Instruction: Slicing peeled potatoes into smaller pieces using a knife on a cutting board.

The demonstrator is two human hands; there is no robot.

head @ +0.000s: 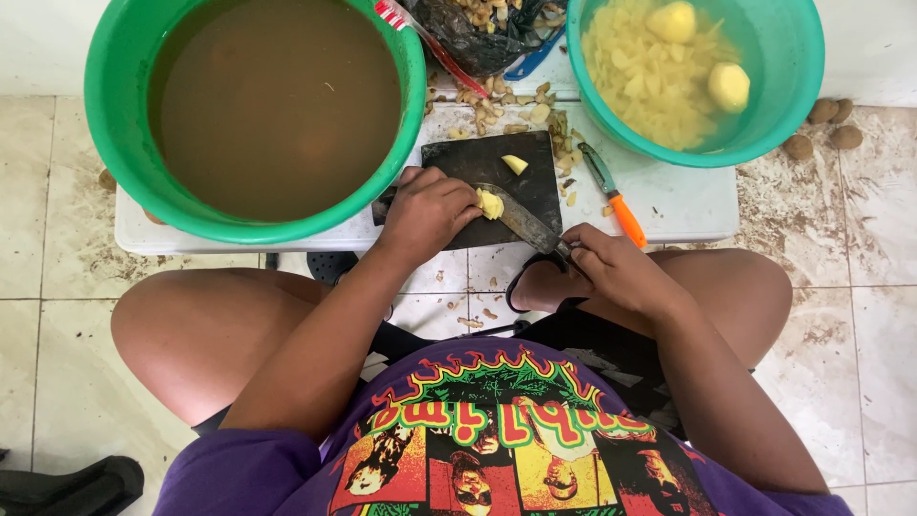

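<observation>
One pale yellow potato piece [490, 203], peeled and glistening, sits on the dark cutting board [535, 162] at the centre of the frame. Your left hand [427, 212] pins it down, fingers curled close over its left side. Your right hand [616, 268] is wrapped tightly around the handle of a knife [521, 220], whose blade lies against the piece. A smaller cut chunk [515, 163] rests higher on the board.
</observation>
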